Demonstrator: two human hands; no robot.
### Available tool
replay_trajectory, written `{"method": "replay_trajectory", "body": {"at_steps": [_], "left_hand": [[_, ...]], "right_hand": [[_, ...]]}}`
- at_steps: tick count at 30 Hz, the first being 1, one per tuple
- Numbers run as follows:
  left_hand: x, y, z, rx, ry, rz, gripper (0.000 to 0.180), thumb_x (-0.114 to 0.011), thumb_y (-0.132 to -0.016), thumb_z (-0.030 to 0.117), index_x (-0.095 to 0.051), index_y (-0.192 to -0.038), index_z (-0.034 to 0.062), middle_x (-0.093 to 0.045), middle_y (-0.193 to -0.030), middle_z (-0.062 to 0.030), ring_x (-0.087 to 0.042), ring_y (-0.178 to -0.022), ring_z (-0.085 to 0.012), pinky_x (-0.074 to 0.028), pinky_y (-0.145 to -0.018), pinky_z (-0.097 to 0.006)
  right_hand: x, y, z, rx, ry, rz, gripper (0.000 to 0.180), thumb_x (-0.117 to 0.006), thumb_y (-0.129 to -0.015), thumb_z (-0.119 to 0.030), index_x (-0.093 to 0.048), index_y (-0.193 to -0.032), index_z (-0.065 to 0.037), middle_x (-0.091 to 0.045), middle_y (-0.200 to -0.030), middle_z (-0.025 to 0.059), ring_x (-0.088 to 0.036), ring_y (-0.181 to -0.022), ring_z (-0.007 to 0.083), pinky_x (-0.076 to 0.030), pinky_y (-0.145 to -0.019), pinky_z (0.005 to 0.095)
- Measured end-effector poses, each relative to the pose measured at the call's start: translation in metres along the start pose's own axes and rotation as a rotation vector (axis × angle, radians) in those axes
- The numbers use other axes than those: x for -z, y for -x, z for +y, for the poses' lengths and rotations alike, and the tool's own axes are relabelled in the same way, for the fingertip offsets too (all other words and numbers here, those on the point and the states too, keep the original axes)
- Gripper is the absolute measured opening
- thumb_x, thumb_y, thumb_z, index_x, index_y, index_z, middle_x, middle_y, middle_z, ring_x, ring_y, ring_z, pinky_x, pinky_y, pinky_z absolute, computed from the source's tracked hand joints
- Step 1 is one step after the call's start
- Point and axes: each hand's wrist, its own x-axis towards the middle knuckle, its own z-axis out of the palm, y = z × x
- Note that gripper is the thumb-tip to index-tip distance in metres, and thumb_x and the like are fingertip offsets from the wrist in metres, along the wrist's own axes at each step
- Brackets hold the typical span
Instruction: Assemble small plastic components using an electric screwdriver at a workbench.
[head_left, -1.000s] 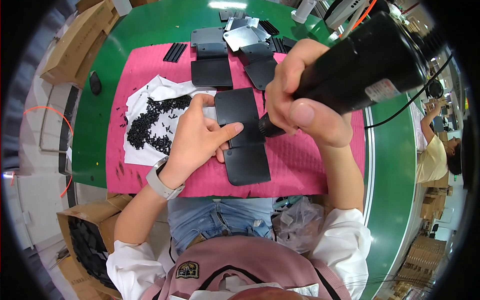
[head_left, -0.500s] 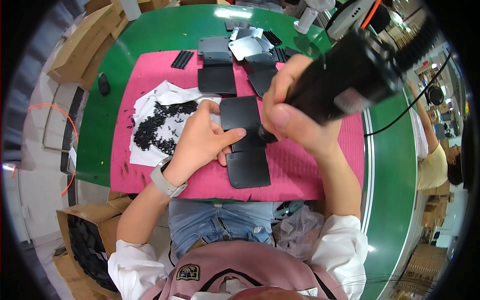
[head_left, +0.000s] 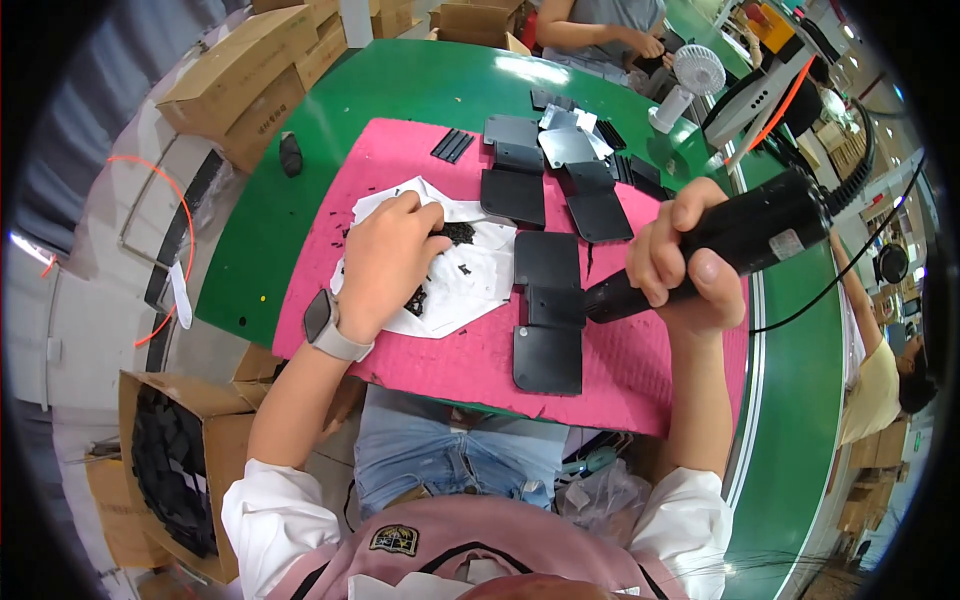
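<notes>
At the centre right of the frame, the right hand [head_left: 676, 268] has its fingers closed around a black power screwdriver [head_left: 740, 240], whose tip meets the black plate [head_left: 549, 310] on the pink mat [head_left: 610, 370]. The left hand [head_left: 385, 265] lies with bent fingers on small black screws [head_left: 455, 234] on white paper [head_left: 470, 285], left of centre.

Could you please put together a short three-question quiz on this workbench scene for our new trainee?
1. True or false: the right hand grips a black power screwdriver with its tip at the black plates.
2. Where do the left hand fingers rest? A) on the cardboard boxes B) on the small black screws on the white sheet C) on the fan
3. Fill in: the plates lie on a ____ mat.

Key: 1 true; 2 B; 3 pink.
</notes>
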Motion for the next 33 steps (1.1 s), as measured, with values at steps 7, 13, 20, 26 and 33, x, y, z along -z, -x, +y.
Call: {"method": "replay_trajectory", "body": {"at_steps": [7,13,20,26,33], "left_hand": [[-0.005,-0.001,-0.002,0.011,0.135,0.021,0.014,-0.067,-0.075,0.006,-0.053,-0.074,0.0020,-0.054,-0.072,-0.0095,-0.057,-0.065,-0.0277,-0.043,-0.055,-0.037],[-0.005,-0.003,0.003,0.051,0.164,0.075,0.012,-0.061,-0.078,0.005,-0.050,-0.073,0.0003,-0.053,-0.069,-0.0116,-0.056,-0.063,-0.0290,-0.044,-0.056,-0.037],[-0.004,0.000,0.039,0.135,0.917,-0.212,0.011,-0.060,-0.083,0.001,-0.064,-0.091,-0.0047,-0.067,-0.082,-0.0066,-0.067,-0.072,-0.0122,-0.053,-0.067,-0.022],[-0.010,0.004,0.059,0.122,1.199,-0.404,0.009,-0.067,-0.080,0.003,-0.064,-0.085,-0.0032,-0.065,-0.072,-0.0029,-0.062,-0.064,-0.0056,-0.047,-0.055,-0.017],[-0.008,0.008,0.061,-0.047,1.193,-0.322,0.009,-0.065,-0.081,0.002,-0.063,-0.085,-0.0058,-0.066,-0.075,-0.0079,-0.063,-0.061,-0.0109,-0.048,-0.053,-0.021]], "right_hand": [[-0.001,-0.005,0.004,-0.013,0.018,-0.001,0.036,-0.065,-0.076,-0.025,-0.043,-0.097,-0.004,-0.044,-0.059,0.0008,-0.045,-0.043,0.0109,-0.035,-0.042,0.0251],[0.003,-0.005,-0.006,0.061,0.086,-0.033,0.034,-0.059,-0.082,-0.031,-0.044,-0.100,-0.006,-0.043,-0.061,-0.0010,-0.044,-0.044,0.0103,-0.038,-0.049,0.0270],[0.000,-0.003,-0.016,0.195,-0.122,-0.068,0.033,-0.053,-0.087,-0.032,-0.047,-0.110,-0.008,-0.047,-0.067,0.0014,-0.048,-0.050,0.0138,-0.043,-0.057,0.0319],[-0.001,0.001,-0.017,0.242,-0.161,-0.034,0.036,-0.049,-0.089,-0.034,-0.047,-0.115,-0.009,-0.047,-0.068,0.0009,-0.048,-0.051,0.0138,-0.042,-0.058,0.0323],[-0.011,0.003,-0.015,0.215,-0.179,0.074,0.034,-0.056,-0.087,-0.033,-0.047,-0.108,-0.008,-0.045,-0.067,-0.0014,-0.045,-0.049,0.0104,-0.040,-0.059,0.0289]]}}
